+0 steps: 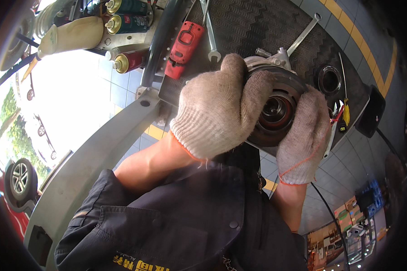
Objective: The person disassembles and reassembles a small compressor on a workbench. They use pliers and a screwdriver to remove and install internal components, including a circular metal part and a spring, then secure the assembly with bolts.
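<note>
A round dark pulley [267, 137] with a rust-tinged recessed hub sits on a silver metal housing [282, 58] over a black ribbed mat [257, 27]. My left hand [219, 101], in a knitted white work glove, curls its fingers over the pulley's left and upper side. On the opposite rim, my right hand [305, 133], gloved alike and soiled at the fingers, is wrapped round the edge. Both palms face the pulley, so the fingertips are partly hidden. Right of the right hand lies a separate black ring [329, 79].
A red handheld device [185, 43] and an open-end wrench [210, 38] lie at the upper left. Another wrench [303, 37] lies behind the housing. A yellow-handled screwdriver [346, 112] and red-handled pliers [336, 112] are at the right edge. Spray cans [130, 23] stand left, past a grey metal arm [90, 153].
</note>
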Tool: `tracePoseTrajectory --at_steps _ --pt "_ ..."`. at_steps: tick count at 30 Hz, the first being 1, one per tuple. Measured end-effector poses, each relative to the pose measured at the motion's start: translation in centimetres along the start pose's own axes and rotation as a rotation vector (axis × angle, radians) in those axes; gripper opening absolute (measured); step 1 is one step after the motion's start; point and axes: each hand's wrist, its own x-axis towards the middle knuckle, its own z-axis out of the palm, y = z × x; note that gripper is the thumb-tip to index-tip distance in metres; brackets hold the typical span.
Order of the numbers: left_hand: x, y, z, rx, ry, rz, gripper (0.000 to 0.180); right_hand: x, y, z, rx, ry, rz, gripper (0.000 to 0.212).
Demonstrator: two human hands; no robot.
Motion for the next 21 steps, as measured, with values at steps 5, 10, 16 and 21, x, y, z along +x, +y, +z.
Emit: tracePoseTrajectory --at_steps 5,10,16,21 --pt "-0.2 0.1 0.2 -0.007 0.03 0.011 0.024 0.3 0.8 0.7 0.036 0.081 -0.139 0.044" --pt "-0.3 0.1 0.3 0.073 0.056 0.06 0.024 0.3 1.2 0.9 0.076 0.094 -0.115 0.044" --pt "-0.3 0.0 0.2 -0.03 -0.007 -0.09 0.036 0.2 0.8 0.1 -0.079 -0.011 -0.135 0.06" --pt "-0.2 0.2 0.2 -0.076 -0.006 -0.146 0.043 0.1 0.8 0.5 0.025 0.059 -0.149 0.048"
